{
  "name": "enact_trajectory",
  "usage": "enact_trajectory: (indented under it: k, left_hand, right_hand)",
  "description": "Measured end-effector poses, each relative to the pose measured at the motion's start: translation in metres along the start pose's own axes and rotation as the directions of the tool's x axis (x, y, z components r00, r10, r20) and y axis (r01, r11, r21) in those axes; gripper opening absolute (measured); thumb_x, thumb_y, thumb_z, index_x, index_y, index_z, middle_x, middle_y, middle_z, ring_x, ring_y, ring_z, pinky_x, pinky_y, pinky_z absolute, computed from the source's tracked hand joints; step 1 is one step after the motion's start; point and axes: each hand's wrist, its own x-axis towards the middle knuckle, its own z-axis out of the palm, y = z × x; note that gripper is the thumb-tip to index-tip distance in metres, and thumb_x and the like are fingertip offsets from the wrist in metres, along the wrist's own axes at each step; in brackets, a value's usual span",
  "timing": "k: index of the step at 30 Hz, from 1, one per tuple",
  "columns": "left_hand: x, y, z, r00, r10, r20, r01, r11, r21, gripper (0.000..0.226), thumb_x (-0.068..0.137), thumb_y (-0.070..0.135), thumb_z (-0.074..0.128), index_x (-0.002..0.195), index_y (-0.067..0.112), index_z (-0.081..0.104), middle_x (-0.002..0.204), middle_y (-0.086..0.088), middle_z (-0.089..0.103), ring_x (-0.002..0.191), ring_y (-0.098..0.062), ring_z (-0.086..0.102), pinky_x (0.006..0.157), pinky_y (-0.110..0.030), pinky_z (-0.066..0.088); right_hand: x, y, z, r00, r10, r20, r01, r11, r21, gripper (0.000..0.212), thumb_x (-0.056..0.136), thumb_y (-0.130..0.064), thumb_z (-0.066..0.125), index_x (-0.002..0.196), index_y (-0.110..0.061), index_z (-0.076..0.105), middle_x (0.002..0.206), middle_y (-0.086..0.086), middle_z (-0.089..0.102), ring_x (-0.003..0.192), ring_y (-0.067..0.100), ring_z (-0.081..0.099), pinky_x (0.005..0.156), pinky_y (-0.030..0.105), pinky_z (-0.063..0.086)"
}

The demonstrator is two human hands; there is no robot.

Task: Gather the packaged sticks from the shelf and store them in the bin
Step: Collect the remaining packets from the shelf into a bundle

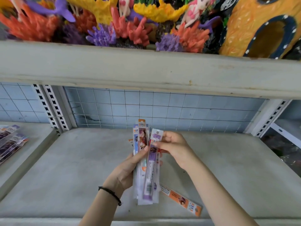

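My left hand (126, 170) grips a bundle of long packaged sticks (141, 154), held upright over the grey shelf (65, 176). My right hand (172, 145) pinches the top of a purple packaged stick (151, 168) lying against the front of that bundle. One orange packaged stick (180, 199) lies flat on the shelf near the front edge, just under my right forearm. No bin is in view.
More packaged sticks (9, 142) lie fanned on the neighbouring shelf at the far left, past a slotted white upright (53, 110). A wire grid backs the shelf. The shelf above (146, 70) carries colourful coral ornaments and overhangs the hands.
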Motion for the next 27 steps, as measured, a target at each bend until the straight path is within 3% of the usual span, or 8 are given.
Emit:
enact_trajectory:
  k: [2, 6, 9, 12, 15, 19, 22, 27]
  left_hand:
    - [-0.003, 0.001, 0.002, 1.0, 0.004, 0.025, -0.005, 1.0, 0.031, 0.071, 0.045, 0.035, 0.094, 0.105, 0.006, 0.071, 0.1, -0.022, 0.071, 0.083, -0.033, 0.071, 0.072, -0.039, 0.058]
    - [-0.01, 0.003, 0.001, 0.999, 0.032, -0.035, -0.029, 0.996, 0.087, 0.048, 0.047, 0.014, 0.084, 0.093, 0.005, 0.072, 0.082, -0.019, 0.071, 0.068, -0.03, 0.07, 0.066, -0.037, 0.058]
    - [-0.017, 0.007, -0.012, 0.998, 0.024, -0.052, -0.025, 1.0, -0.012, 0.035, 0.048, 0.014, 0.081, 0.081, 0.006, 0.072, 0.072, -0.015, 0.066, 0.058, -0.025, 0.064, 0.061, -0.035, 0.057]
    - [-0.02, 0.006, -0.031, 0.993, 0.063, -0.095, -0.082, 0.975, -0.208, 0.037, 0.036, 0.017, 0.09, 0.063, 0.011, 0.067, 0.062, -0.004, 0.058, 0.05, -0.016, 0.056, 0.054, -0.026, 0.052]
    - [-0.017, 0.004, -0.04, 0.981, 0.125, -0.152, -0.169, 0.928, -0.331, 0.053, 0.034, 0.017, 0.093, 0.069, 0.014, 0.053, 0.06, 0.001, 0.05, 0.046, -0.012, 0.048, 0.048, -0.026, 0.048]
    - [-0.014, 0.003, -0.039, 0.98, 0.158, -0.121, -0.194, 0.888, -0.418, 0.054, 0.044, 0.02, 0.094, 0.078, 0.018, 0.052, 0.06, 0.003, 0.049, 0.046, -0.011, 0.046, 0.046, -0.025, 0.046]
    - [-0.015, 0.001, -0.039, 0.984, 0.128, -0.126, -0.168, 0.902, -0.398, 0.056, 0.045, 0.025, 0.095, 0.084, 0.018, 0.056, 0.062, 0.002, 0.051, 0.047, -0.011, 0.048, 0.048, -0.024, 0.047]
    - [-0.017, -0.003, -0.038, 0.989, 0.081, -0.124, -0.116, 0.945, -0.307, 0.055, 0.047, 0.022, 0.092, 0.085, 0.016, 0.053, 0.066, 0.0, 0.052, 0.049, -0.013, 0.048, 0.05, -0.028, 0.049]
  right_hand:
    - [0.002, 0.001, 0.007, 0.997, -0.069, -0.025, 0.067, 0.996, -0.065, 0.019, 0.079, 0.006, 0.068, 0.086, -0.012, 0.068, 0.08, 0.003, 0.073, 0.066, 0.01, 0.065, 0.059, 0.021, 0.051]
    - [0.004, 0.0, 0.019, 0.992, -0.122, 0.014, 0.122, 0.992, -0.007, 0.011, 0.078, -0.001, 0.073, 0.085, -0.007, 0.066, 0.077, 0.006, 0.07, 0.066, 0.014, 0.064, 0.06, 0.026, 0.053]
    - [0.006, 0.007, 0.017, 0.995, -0.082, -0.057, 0.083, 0.996, 0.013, 0.011, 0.082, -0.009, 0.071, 0.092, -0.009, 0.066, 0.083, 0.005, 0.069, 0.072, 0.017, 0.065, 0.067, 0.031, 0.054]
    - [0.009, 0.028, 0.009, 0.99, -0.077, -0.116, 0.036, 0.948, -0.317, 0.013, 0.081, -0.019, 0.073, 0.092, -0.015, 0.07, 0.085, -0.004, 0.069, 0.076, 0.011, 0.064, 0.069, 0.024, 0.048]
    - [0.006, 0.049, 0.011, 0.999, -0.025, -0.02, 0.006, 0.752, -0.659, 0.023, 0.077, -0.035, 0.072, 0.089, -0.016, 0.07, 0.086, -0.005, 0.068, 0.08, 0.013, 0.063, 0.072, 0.028, 0.049]
    - [0.003, 0.064, 0.025, 0.997, -0.04, -0.059, -0.025, 0.571, -0.82, 0.025, 0.073, -0.039, 0.072, 0.078, -0.016, 0.063, 0.09, -0.001, 0.056, 0.084, 0.022, 0.058, 0.059, 0.031, 0.041]
    - [0.006, 0.066, 0.026, 0.994, -0.015, -0.106, -0.074, 0.628, -0.775, 0.023, 0.071, -0.04, 0.076, 0.077, -0.022, 0.064, 0.09, -0.002, 0.063, 0.082, 0.022, 0.062, 0.059, 0.029, 0.043]
    - [0.006, 0.063, 0.009, 0.99, 0.099, -0.105, -0.144, 0.712, -0.688, 0.017, 0.064, -0.023, 0.079, 0.07, -0.022, 0.063, 0.075, -0.003, 0.07, 0.07, 0.02, 0.068, 0.063, 0.034, 0.055]
